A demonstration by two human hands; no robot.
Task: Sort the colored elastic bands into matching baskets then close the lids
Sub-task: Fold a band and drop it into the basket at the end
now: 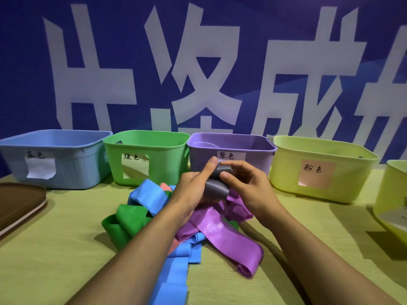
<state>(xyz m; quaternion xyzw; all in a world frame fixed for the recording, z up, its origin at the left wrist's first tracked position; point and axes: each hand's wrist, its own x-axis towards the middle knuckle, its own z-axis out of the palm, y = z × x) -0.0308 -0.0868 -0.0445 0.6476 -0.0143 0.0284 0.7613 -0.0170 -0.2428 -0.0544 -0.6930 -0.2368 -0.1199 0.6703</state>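
Grey band (217, 186), pinched between both hands' fingers (226, 176), before purple basket (253, 148)

Both bare forearms are extended forward, converging. The left hand (193, 186) and right hand (244, 183) are brought together, fingers curled, thumbs raised, pinching something between them.
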